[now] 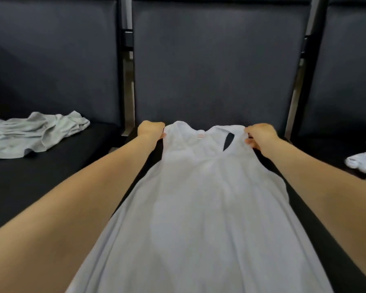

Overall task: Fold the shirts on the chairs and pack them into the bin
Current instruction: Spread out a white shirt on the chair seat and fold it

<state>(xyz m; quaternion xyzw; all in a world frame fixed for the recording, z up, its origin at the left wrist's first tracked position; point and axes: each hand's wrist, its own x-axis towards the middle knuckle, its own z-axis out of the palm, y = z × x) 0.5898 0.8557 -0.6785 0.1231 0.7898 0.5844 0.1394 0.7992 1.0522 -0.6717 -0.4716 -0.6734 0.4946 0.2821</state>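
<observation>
Lying flat on the middle chair seat (317, 218), a white sleeveless shirt (201, 208) is held at its 2 shoulder straps near the backrest. The left strap is pinched by the left hand (151, 129) and the right strap by the right hand (260, 135), fingers curled. A crumpled grey shirt (32, 134) is seen on the left seat, white cloth (361, 163) at the right edge.

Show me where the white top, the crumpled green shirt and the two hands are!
white sleeveless top (207, 208): head view, middle of its spread body.
crumpled pale green shirt (36, 132): head view, its bunched middle.
left hand (151, 129): head view, knuckles.
right hand (260, 135): head view, back of hand.
</observation>
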